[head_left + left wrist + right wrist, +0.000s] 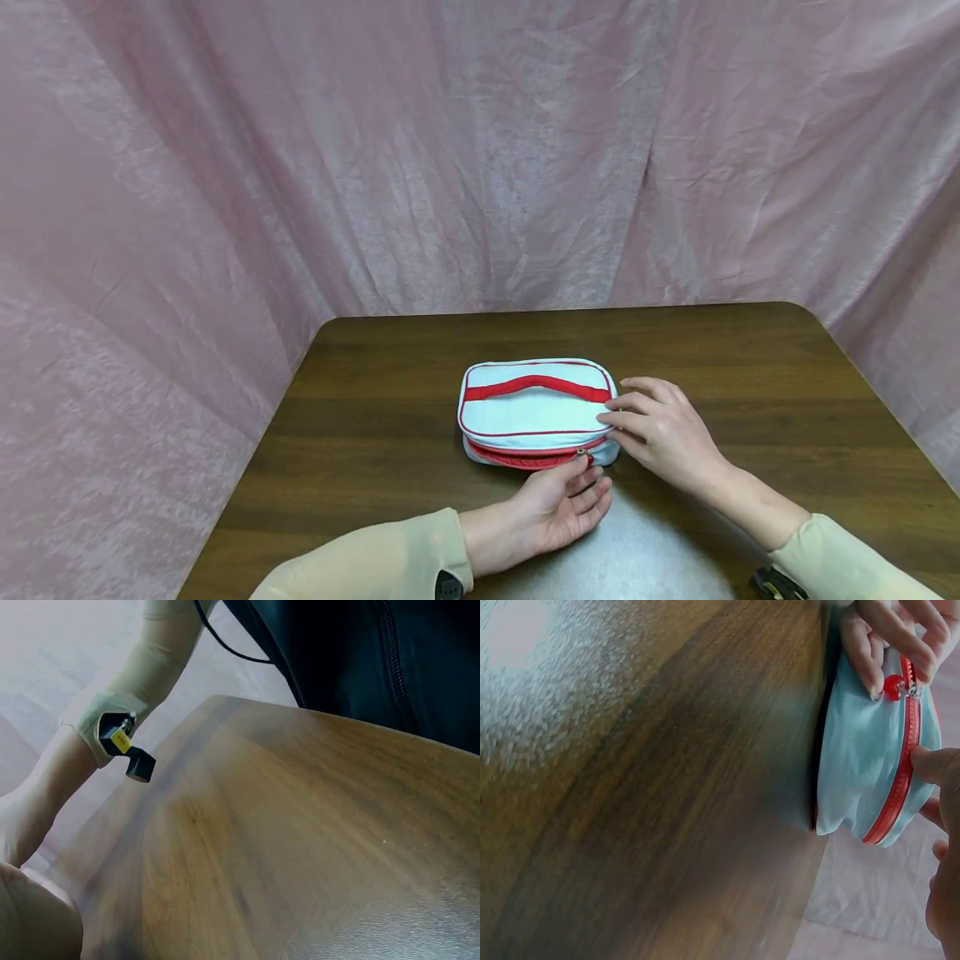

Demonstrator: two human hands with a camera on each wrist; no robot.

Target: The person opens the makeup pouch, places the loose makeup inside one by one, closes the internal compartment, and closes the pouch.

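A white zip pouch (pixel 534 419) with red piping lies on the table, and a red strap handle (pixel 536 383) spans its top. Its red zipper (pixel 517 458) runs along the front, with the metal slider near the front right corner. A round red bead (pixel 893 688) hangs from the slider. My left hand (pixel 558 508) is palm up at that corner, thumb tip right at the slider, fingers loosely spread beside the bead. My right hand (pixel 667 433) has its fingers spread at the pouch's right side, fingertips on the top edge. In the right wrist view its thumb rests by the zipper.
The brown wooden table (pixel 360 400) has rounded far corners. Pink velvety curtains (pixel 487 167) hang behind and beside it. Black wrist-worn devices show on both pale sleeves (pixel 397 550). A dark jacket (pixel 375 660) borders the near table edge in the left wrist view.
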